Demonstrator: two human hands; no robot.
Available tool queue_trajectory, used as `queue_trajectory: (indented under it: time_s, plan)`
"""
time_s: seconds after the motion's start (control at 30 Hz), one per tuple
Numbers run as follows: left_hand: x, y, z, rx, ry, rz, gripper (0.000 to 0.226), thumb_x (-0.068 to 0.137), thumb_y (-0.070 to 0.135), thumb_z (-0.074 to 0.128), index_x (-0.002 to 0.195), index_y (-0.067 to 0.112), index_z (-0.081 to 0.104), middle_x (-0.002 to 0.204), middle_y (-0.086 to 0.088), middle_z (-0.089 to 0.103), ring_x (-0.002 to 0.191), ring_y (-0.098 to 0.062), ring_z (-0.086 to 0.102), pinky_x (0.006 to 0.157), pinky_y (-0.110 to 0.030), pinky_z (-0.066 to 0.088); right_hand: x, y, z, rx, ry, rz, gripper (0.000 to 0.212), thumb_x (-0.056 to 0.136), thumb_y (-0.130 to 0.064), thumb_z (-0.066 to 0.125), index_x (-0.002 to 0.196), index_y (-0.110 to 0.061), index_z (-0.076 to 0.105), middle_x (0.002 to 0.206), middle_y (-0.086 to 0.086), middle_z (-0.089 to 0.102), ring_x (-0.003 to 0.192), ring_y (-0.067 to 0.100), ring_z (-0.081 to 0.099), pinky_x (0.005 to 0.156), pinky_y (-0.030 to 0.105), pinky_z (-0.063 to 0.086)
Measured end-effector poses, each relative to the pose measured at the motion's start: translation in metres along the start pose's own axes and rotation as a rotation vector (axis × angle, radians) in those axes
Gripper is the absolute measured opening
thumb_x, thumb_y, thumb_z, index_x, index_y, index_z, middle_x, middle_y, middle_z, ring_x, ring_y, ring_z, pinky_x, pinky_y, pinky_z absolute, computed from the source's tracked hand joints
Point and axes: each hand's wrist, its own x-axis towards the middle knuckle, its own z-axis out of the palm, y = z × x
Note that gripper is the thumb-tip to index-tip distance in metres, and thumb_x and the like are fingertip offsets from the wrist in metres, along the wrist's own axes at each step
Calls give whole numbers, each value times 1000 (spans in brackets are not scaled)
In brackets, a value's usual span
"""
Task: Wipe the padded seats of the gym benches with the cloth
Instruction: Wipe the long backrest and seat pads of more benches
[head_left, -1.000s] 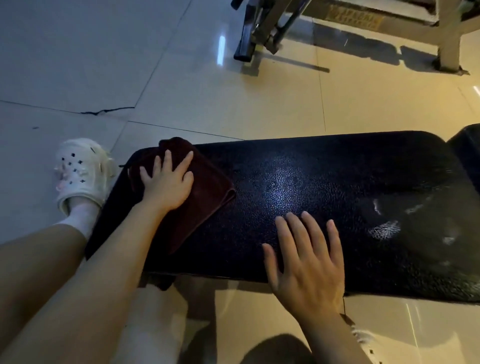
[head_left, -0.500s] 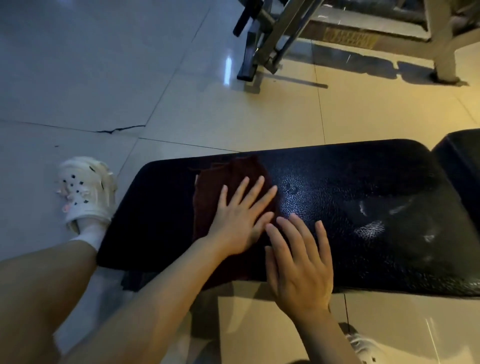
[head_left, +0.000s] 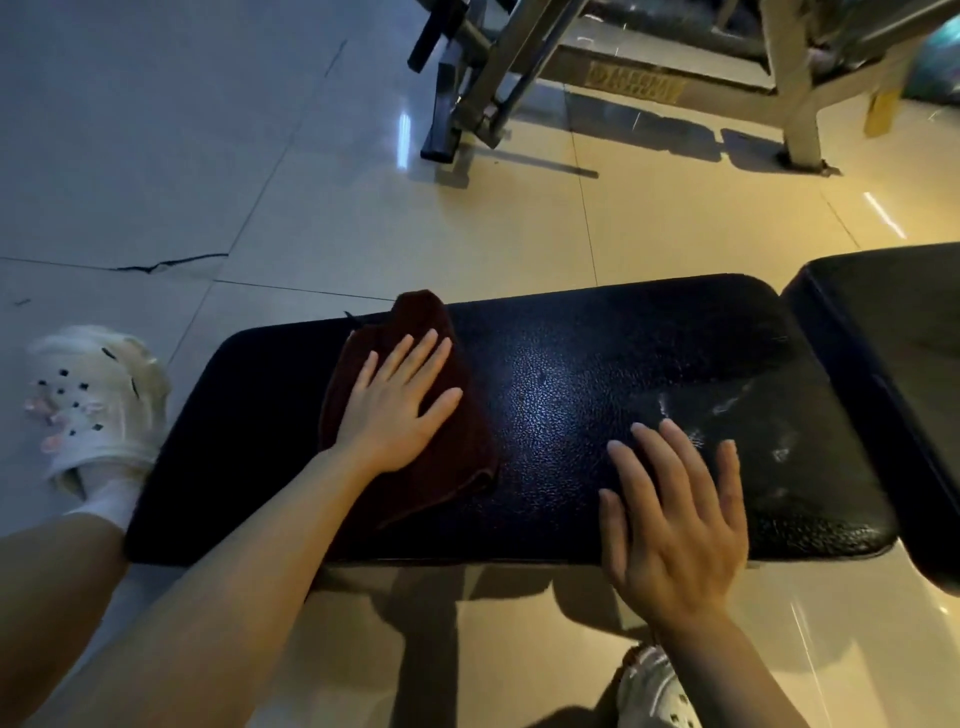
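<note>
Head view, dim gym floor. Black padded bench seat (head_left: 561, 364) runs left to right across the frame, pebbled vinyl, with pale scuffed or worn patches toward its right end. Left hand (head_left: 397, 410) lies flat on a dark maroon cloth (head_left: 457, 467), fingers straight and slightly spread, palm pressing the cloth onto the seat; nothing curled round it. The cloth sits on the left-centre part of the seat, folded, one corner poking past the far edge of the pad. Right hand (head_left: 675, 525) rests flat on the bare seat near its front edge, fingers extended and fanned, fingertips just short of the pale patches; it holds nothing and lies well apart from the cloth. A second black pad (head_left: 893, 364) stands just beside the seat's right end. White clog (head_left: 96, 400) with sock on the tiled floor (head_left: 156, 156) at left; another clog (head_left: 657, 691) below the right wrist. Metal equipment frame (head_left: 623, 67) on the floor beyond.
</note>
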Motion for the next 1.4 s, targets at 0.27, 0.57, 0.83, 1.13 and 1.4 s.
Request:
queue_trajectory:
  time_s: [0.27,0.57,0.83,1.13,1.4]
  plan:
    - [-42,94,9,31,-33,29,72,77,64,-19,142,33,-24,152,14,-30,144,-11,-26,119,-47,-13,1,-1,1,88,22,39,42,102,-38,33,126,-14,58,131,15,61,128,31,51,115,53,26]
    - [-72,167,24,88,-30,153,63,86,61,-18,143,37,-26,151,15,-32,145,-11,-26,119,-43,-13,2,13,-52,603,81,410,41,104,-43,27,129,-20,51,128,2,59,130,16,46,121,37,14]
    - [-78,177,13,116,-75,15,48,99,57,2,139,44,-21,156,8,-27,144,-13,-25,117,-46,-12,17,77,-141,291,-351,275,50,97,-52,38,132,-21,53,138,-5,50,130,12,43,117,37,18]
    - [-98,189,5,159,-232,-75,62,99,57,14,147,39,-20,158,8,-27,146,-14,-22,118,-50,-8,14,102,-142,93,-1015,231,73,98,-50,45,155,-17,14,156,14,26,141,34,30,113,44,29]
    - [-97,189,2,116,-278,-123,65,99,58,20,151,38,-15,158,10,-27,146,-13,-22,118,-54,-6,18,112,-131,152,-1222,217,79,101,-28,48,156,-8,-5,163,8,-15,149,33,-12,119,49,14]
